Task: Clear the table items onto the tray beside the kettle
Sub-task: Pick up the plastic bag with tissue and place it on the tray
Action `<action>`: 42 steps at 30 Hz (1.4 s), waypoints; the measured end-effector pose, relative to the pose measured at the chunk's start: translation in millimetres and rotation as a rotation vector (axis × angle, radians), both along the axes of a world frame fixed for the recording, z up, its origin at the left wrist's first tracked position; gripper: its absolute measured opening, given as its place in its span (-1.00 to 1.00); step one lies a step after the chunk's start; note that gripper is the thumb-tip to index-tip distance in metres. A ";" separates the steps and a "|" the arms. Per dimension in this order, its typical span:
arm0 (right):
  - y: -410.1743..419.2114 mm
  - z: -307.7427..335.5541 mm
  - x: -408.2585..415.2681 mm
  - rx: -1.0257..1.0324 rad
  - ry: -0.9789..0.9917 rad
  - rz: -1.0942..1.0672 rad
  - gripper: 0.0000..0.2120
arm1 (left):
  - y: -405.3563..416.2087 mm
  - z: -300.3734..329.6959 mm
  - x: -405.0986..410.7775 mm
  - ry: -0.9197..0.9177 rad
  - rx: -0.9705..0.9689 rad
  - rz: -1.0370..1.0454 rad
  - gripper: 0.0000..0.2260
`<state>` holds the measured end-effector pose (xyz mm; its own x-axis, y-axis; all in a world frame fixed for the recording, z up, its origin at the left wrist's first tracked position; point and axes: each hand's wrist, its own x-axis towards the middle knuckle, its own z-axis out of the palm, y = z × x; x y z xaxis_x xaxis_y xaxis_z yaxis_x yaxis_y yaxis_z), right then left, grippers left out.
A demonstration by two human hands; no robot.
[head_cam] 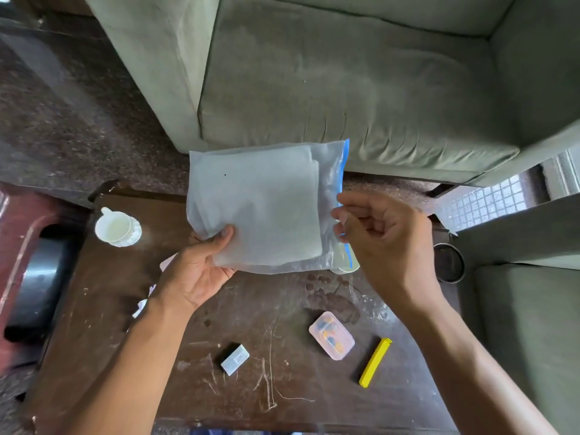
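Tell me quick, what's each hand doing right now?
Left hand: grips the translucent zip-top plastic bag with the folded white sheet inside at its lower left corner.
Right hand: fingers curled at the bag's blue zip edge; a pinch cannot be told.

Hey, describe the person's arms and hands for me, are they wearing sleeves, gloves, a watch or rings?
Both forearms are bare as far as the picture shows: no sleeves reach into view. The left hand and the right hand wear no gloves. No watch, bracelet or ring shows on either wrist or on the fingers that are visible, though the picture is a little blurred.
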<state>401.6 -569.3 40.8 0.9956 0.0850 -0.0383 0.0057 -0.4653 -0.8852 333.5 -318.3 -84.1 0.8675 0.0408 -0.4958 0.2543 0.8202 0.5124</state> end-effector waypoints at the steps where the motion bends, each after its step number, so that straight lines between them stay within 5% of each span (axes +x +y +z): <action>1: -2.2 -2.2 2.8 0.014 0.022 -0.022 -0.76 | -2.8 0.4 0.9 0.005 0.000 -0.006 -0.61; 13: -22.7 -18.4 16.2 0.084 0.156 -0.057 -0.95 | -13.5 -4.6 10.6 0.044 0.045 -0.025 -0.60; 23: -16.5 -27.3 14.8 0.365 0.424 -0.016 -0.60 | -8.4 -9.5 13.0 0.007 0.037 -0.072 -0.60; 27: -12.0 -35.0 14.7 0.190 0.404 0.007 -0.91 | -14.2 -15.7 10.0 0.008 0.029 -0.131 -0.61; 31: -12.6 -38.5 13.6 0.088 0.444 0.072 -0.71 | -18.7 -19.9 8.5 0.032 -0.005 -0.161 -0.60; 34: -12.8 -41.7 14.8 0.155 0.479 0.106 -0.79 | -20.8 -24.1 7.1 0.038 -0.009 -0.179 -0.61; 38: -12.4 -50.5 12.6 0.362 0.568 0.173 -0.42 | -23.4 -26.3 6.2 0.055 0.013 -0.194 -0.62; 42: -13.4 -54.2 12.5 0.415 0.637 0.193 -0.80 | -27.3 -23.7 6.9 0.057 0.044 -0.225 -0.63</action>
<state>414.1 -582.6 -13.4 0.7583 0.3872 -0.5245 -0.5148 -0.1379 -0.8462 340.4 -345.6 -107.8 0.8277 -0.1281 -0.5464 0.4581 0.7166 0.5259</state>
